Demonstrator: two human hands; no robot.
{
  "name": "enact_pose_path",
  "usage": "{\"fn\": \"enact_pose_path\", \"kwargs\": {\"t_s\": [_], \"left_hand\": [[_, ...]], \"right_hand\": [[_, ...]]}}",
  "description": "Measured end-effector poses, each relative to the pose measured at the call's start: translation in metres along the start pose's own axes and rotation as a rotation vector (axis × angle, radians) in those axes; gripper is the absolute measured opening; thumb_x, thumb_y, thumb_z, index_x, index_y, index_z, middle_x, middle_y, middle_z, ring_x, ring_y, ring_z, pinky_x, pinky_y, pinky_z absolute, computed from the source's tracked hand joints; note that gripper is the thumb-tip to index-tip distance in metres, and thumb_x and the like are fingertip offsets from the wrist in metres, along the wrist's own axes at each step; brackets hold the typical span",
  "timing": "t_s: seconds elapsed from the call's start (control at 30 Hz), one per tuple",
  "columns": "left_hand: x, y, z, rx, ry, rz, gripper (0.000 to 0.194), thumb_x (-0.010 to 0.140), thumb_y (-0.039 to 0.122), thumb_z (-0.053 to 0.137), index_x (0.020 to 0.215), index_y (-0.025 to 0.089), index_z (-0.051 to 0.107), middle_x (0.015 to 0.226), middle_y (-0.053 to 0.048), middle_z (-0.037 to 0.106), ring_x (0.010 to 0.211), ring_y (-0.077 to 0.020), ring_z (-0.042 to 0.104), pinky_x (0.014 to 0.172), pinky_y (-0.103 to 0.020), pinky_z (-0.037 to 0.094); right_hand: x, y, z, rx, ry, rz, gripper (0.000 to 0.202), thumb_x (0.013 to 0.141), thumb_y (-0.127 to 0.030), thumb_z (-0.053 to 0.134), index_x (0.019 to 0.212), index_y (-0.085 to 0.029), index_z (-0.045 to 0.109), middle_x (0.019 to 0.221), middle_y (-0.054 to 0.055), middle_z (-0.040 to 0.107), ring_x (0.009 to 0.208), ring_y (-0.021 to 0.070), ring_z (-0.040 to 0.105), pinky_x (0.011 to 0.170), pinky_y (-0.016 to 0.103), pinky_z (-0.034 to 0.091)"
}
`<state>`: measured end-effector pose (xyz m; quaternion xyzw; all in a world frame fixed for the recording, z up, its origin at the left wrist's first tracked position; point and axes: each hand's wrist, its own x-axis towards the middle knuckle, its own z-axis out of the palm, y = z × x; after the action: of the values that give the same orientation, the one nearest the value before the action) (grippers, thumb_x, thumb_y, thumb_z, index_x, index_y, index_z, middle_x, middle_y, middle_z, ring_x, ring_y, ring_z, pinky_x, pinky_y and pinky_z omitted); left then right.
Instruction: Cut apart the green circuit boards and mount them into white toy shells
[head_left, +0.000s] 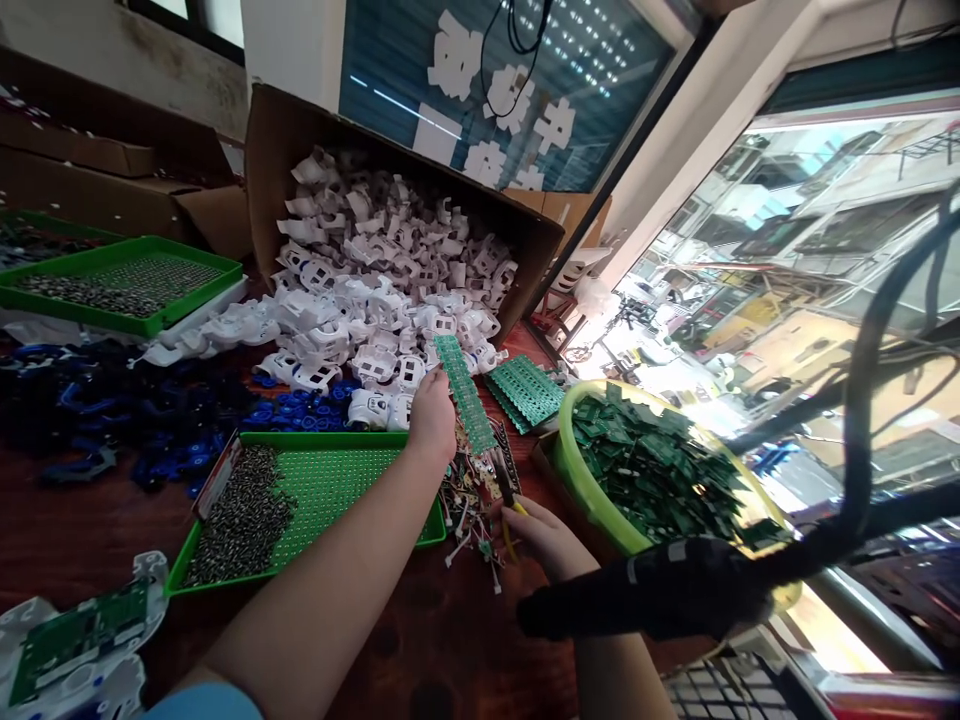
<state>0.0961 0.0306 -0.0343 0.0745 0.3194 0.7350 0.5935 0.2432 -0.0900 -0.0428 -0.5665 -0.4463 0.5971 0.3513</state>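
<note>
My left hand [433, 418] is closed on the edge of a long green circuit board panel [463, 398] and holds it up at a tilt above the table. Closed round the yellow handles of a pair of pliers [505, 486] is my right hand [543, 534]; the plier jaws are at the panel's lower end, and I cannot tell whether they grip it. Beneath lies a heap of small wired parts [471, 502] with white connectors. A stack of similar green panels [525, 392] sits just beyond, to the right.
A yellow-green basin [592, 510] full of small green boards stands at right, partly behind a black tool [645, 590] with a cable. A green tray [337, 480] of small metal parts is at left. White plastic shells [405, 240] spill from a cardboard box, beside blue parts [300, 415].
</note>
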Motion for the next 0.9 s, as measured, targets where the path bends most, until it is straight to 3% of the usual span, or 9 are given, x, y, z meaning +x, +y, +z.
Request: {"fn": "enact_pose_path", "kwargs": {"t_s": [0.23, 0.63, 0.9], "left_hand": [[0.0, 0.0, 0.0, 0.088, 0.04, 0.029, 0.009, 0.076, 0.025, 0.059, 0.084, 0.023, 0.062, 0.107, -0.004, 0.061, 0.114, -0.0218, 0.046, 0.089, -0.03, 0.041], [-0.017, 0.009, 0.006, 0.145, 0.057, 0.041, 0.006, 0.077, 0.024, 0.059, 0.083, 0.022, 0.062, 0.109, -0.005, 0.06, 0.114, -0.0227, 0.047, 0.098, -0.033, 0.034], [-0.007, 0.002, 0.002, 0.111, 0.058, 0.067, 0.007, 0.078, 0.026, 0.056, 0.081, 0.022, 0.062, 0.101, -0.003, 0.062, 0.11, -0.0193, 0.05, 0.093, -0.031, 0.038]], "right_hand": [[0.001, -0.001, -0.004, 0.012, 0.017, 0.054, 0.021, 0.06, -0.038, 0.069, 0.067, -0.019, 0.065, 0.06, 0.001, 0.056, 0.052, 0.0119, 0.051, 0.049, 0.022, 0.038], [0.001, 0.001, -0.002, -0.026, 0.032, -0.002, 0.025, 0.059, -0.043, 0.07, 0.067, -0.02, 0.065, 0.06, 0.001, 0.056, 0.056, 0.0134, 0.052, 0.055, 0.025, 0.041], [0.007, 0.003, 0.001, -0.076, 0.052, -0.036, 0.024, 0.056, -0.04, 0.071, 0.061, -0.02, 0.06, 0.057, -0.001, 0.053, 0.055, 0.0126, 0.049, 0.051, 0.023, 0.037]]}}
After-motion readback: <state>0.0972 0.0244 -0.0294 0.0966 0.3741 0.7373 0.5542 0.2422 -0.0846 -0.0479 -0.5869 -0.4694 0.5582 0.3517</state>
